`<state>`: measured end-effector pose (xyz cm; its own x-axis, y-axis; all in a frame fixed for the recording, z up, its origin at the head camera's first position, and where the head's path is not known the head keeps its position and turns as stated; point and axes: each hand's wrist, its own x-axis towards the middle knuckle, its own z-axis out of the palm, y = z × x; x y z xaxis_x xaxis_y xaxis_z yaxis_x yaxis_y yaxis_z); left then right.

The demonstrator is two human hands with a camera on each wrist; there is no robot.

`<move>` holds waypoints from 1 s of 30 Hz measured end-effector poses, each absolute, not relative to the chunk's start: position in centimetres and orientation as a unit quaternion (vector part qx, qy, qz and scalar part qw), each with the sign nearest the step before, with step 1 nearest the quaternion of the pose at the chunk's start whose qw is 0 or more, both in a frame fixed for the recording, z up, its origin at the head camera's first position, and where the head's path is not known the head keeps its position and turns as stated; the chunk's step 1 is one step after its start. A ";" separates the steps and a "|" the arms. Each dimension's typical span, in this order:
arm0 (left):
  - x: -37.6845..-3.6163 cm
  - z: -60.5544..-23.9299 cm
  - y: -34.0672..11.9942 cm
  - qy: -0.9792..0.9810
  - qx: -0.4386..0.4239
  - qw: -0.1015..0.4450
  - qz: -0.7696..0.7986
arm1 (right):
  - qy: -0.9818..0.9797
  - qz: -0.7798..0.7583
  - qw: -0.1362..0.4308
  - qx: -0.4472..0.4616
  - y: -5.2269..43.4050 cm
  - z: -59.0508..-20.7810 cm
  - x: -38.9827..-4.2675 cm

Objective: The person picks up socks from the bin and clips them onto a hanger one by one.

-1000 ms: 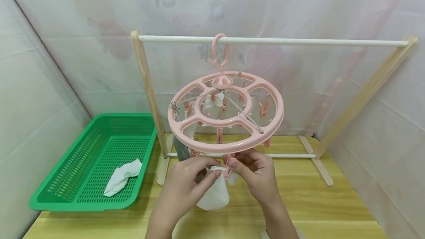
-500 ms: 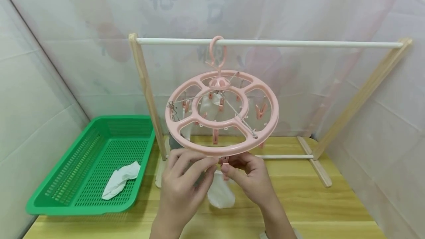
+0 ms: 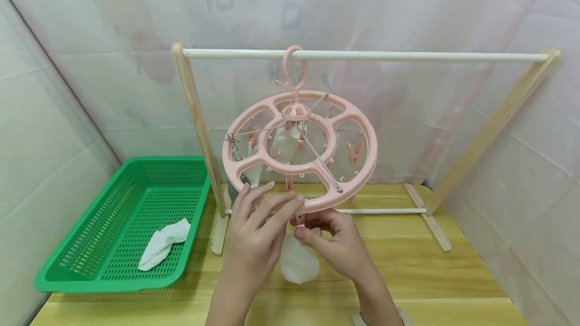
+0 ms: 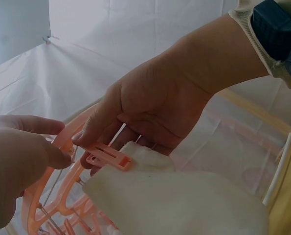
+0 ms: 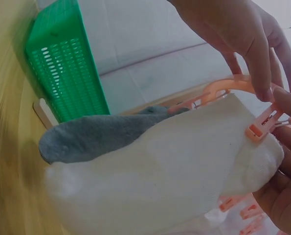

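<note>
Both hands work under the pink round clip hanger (image 3: 300, 152). Right hand (image 3: 337, 245) pinches a pink peg (image 3: 300, 220) onto the white sock (image 3: 298, 265), while left hand (image 3: 258, 238) rests straight fingers on the rim, steadying it.

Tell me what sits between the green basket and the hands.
In the head view, the rack's wooden left post and foot stand between the green basket and the left hand.

Both forearms raised side by side, left hand (image 3: 256, 235) with straight fingers, right hand (image 3: 337, 245) pinching.

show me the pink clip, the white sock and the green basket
pink clip (image 4: 106, 157), left wrist view, on its flat body
white sock (image 5: 169, 171), right wrist view, mid fabric
green basket (image 3: 109, 283), head view, near rim
</note>
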<state>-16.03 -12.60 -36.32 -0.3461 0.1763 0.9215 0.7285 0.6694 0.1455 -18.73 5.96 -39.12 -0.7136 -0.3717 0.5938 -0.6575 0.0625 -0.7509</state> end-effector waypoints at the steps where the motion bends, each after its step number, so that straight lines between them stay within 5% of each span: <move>1: -16.1 -36.4 -12.6 -0.770 -0.292 0.492 -0.282 | -0.723 0.579 0.125 0.356 6.0 -39.1 -18.7; 12: -16.4 -36.4 -12.8 -0.742 -0.290 0.521 -0.307 | -0.772 0.515 0.197 0.316 7.3 -38.0 -18.2; 25: -16.4 -36.7 -13.3 -0.742 -0.279 0.514 -0.329 | -0.615 0.485 0.556 0.278 7.9 -36.5 -18.6; 30: -16.5 -36.7 -13.4 -0.742 -0.278 0.507 -0.339 | -0.646 0.371 0.607 0.278 7.1 -36.0 -19.2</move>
<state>-16.51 -13.44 -36.68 -0.3304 0.0692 0.9413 0.7563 0.6160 0.2202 -19.17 7.11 -36.01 -0.1083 0.0907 0.9900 -0.8090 0.5706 -0.1408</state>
